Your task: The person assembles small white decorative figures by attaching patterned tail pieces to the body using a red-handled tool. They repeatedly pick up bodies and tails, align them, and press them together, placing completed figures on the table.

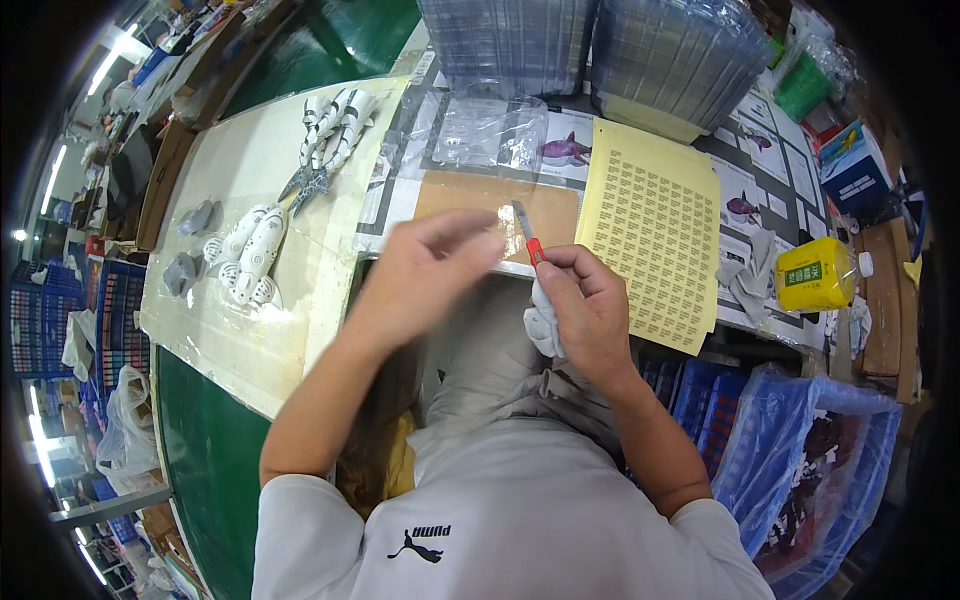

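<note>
The bare blade is what worries me from where I stand. The right hand has a red knife pointed up and away from the body, and the left hand hangs just to its left, so blurred that I'd guess it is in quick motion. If the two come together carelessly, the tip could nick the left thumb or fingertips. The white piece is another concern: it sits below the knife, over the gap between the counter's edge and the person's lap, so a loosened hold could drop it there. A swing to the right might also score the yellow sheet of small printed labels, which lies close by the right hand. The brown board, by contrast, lies just beyond the blade and would probably take a stray cut well enough.

As for the fingers, the right ones are closed on the knife, thumb and forefinger pinching the red handle near its end. The white piece lies against the underside of that same hand; the lower fingers seem curled about it, though they are mostly hidden. On the left, thumb and fingers look loosely bent with some space between them, but the blur is too heavy for me to tell whether they grip anything small.
</note>
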Action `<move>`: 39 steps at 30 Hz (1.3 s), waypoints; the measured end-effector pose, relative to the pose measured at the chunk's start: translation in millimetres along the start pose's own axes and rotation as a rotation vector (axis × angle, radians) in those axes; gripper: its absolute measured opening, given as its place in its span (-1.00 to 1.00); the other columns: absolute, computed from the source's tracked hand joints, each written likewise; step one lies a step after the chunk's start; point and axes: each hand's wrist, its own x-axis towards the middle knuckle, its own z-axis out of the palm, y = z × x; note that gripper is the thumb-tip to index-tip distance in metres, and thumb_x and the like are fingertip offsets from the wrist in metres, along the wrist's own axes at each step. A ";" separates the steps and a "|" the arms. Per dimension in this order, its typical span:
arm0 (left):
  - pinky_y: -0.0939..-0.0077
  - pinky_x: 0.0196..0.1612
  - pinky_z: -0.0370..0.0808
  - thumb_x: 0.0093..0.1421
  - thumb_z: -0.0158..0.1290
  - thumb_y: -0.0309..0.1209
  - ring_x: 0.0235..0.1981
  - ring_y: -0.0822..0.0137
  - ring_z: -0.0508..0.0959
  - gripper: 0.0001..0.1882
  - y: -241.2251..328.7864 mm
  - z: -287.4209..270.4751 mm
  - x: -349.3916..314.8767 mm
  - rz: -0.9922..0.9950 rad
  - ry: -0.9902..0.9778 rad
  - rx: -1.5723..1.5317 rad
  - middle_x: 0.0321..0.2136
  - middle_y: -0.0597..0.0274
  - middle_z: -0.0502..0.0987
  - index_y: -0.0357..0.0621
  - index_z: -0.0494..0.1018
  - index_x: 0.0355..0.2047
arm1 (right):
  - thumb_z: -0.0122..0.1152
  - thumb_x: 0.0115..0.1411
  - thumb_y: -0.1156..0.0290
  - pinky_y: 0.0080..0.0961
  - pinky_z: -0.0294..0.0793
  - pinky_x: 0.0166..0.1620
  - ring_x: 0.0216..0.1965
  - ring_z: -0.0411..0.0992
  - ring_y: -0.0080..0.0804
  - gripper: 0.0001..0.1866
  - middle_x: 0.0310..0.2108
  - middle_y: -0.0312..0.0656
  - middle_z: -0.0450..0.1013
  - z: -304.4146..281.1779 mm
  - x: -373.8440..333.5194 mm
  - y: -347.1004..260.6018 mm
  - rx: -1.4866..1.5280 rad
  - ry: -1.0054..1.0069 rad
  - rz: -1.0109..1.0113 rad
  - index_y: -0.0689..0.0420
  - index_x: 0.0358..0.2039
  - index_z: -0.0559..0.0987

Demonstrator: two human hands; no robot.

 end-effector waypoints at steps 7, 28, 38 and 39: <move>0.61 -0.39 0.53 0.37 0.29 -0.21 -0.47 0.52 0.58 -0.68 -9.0 38.2 1.4 -0.082 0.003 -0.228 -0.47 0.27 0.65 -0.25 0.65 -0.34 | 0.21 0.42 0.40 -0.48 0.57 -0.12 -0.23 0.61 -0.50 -0.78 -0.27 -0.11 0.69 -1.7 -21.6 -10.6 -0.183 -0.044 -0.075 0.30 -0.09 0.65; 0.23 -0.13 0.58 0.31 0.26 -0.31 -0.22 0.04 0.70 -0.77 -162.1 4.1 -95.5 -0.353 0.197 0.510 -0.22 -0.07 0.68 -0.25 0.71 -0.22 | 0.31 0.27 0.23 -0.21 0.61 -0.04 -0.17 0.67 0.05 -0.67 -0.22 0.12 0.69 -46.1 181.5 -20.5 -0.959 0.237 -0.004 0.27 -0.23 0.77; 0.21 0.38 0.35 0.37 0.15 0.09 0.34 -0.09 0.46 -0.08 -319.5 29.2 -24.3 -0.415 -0.105 0.517 0.34 -0.29 0.42 -0.49 0.24 0.41 | 0.32 0.36 0.05 -0.43 0.44 -0.34 -0.44 0.44 -0.56 -0.62 -0.52 -0.20 0.55 -206.2 14.4 -171.5 -1.181 0.221 -0.394 0.17 -0.29 0.72; 0.23 0.37 0.36 0.40 0.12 0.07 0.32 -0.05 0.47 -0.12 -333.8 28.7 -13.2 -0.474 -0.104 0.385 0.32 -0.23 0.45 -0.48 0.27 0.40 | 0.33 0.36 -0.02 -0.49 0.42 -0.34 -0.42 0.41 -0.63 -0.58 -0.49 -0.31 0.55 -232.9 -23.9 -195.1 -1.224 0.332 -0.393 0.13 -0.28 0.74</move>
